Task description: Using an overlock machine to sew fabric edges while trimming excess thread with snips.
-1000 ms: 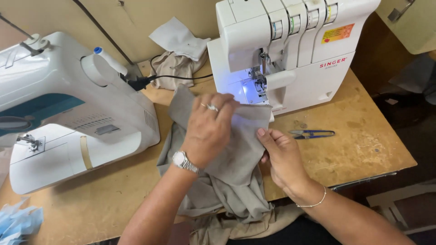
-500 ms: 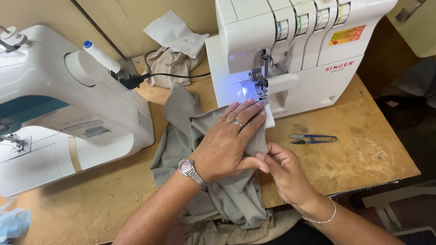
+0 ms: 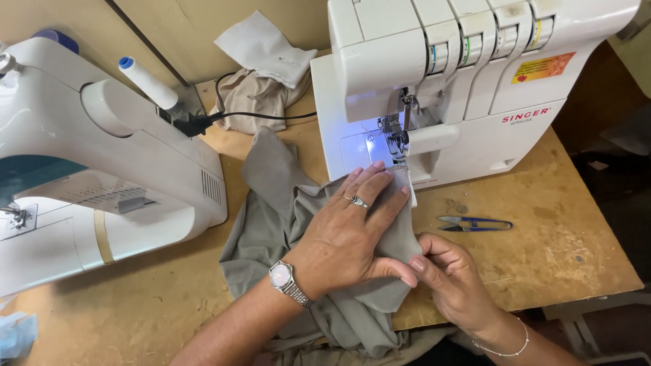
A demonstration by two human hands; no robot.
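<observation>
Left hand: the left hand (image 3: 349,234) lies flat and open, palm down, fingers spread on the grey fabric (image 3: 285,224), fingertips just short of the presser foot (image 3: 395,141) of the white overlock machine (image 3: 461,88); a ring sits on one finger and a wristwatch (image 3: 285,279) on the wrist.
Right hand: the right hand (image 3: 451,278) is closed in a pinch on the near edge of the grey fabric, thumb touching the left thumb, a thin bracelet (image 3: 505,346) at the wrist.
Fabric: the grey fabric lies in front of the overlock machine, one edge under the lit needle area, the rest bunched toward the person and hanging over the near edge of the tabletop.
Surface: a worn wooden tabletop (image 3: 563,251) carries everything; blue-handled thread snips (image 3: 475,224) lie to the right of the hands, in front of the overlock machine.
Room: left of the overlock machine stands a white and teal sewing machine (image 3: 88,169) with a blue-capped spool (image 3: 146,83) on top; between the two machines a black cable (image 3: 224,116) runs past beige and white cloth scraps (image 3: 261,74).
Change: compared with half a second ago, the left hand has slid closer to the presser foot, and the right hand has moved up against the left thumb.
</observation>
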